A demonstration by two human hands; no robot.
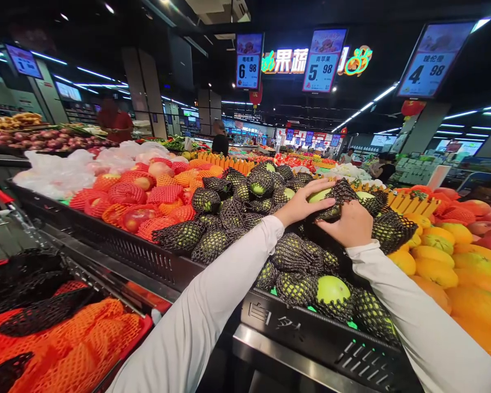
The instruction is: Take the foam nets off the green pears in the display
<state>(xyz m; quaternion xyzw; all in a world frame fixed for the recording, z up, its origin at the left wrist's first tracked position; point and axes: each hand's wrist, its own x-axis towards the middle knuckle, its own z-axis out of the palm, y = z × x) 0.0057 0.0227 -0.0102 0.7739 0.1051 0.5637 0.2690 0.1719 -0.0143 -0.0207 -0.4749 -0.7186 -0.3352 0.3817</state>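
Note:
Over the heap of green apples, my two hands meet at one green apple (321, 195) partly covered by a black foam net (343, 191). My left hand (305, 203) curves over the apple from the left, its fingers laid across the top. On the other side my right hand (354, 222) is closed at the net, thumb pointing left; its fingertips are partly hidden. Netted green apples (297, 288) lie close below the hands, one with its bare top (332, 289) showing. More netted apples (229, 213) are piled to the left.
A black crate (284, 322) holds the apples. Red apples in red and orange nets (141, 218) lie left, oranges (437, 265) right. A cart or bin of loose foam nets (82, 338) stands lower left. Price screens (325, 60) hang overhead. People (220, 141) stand farther back.

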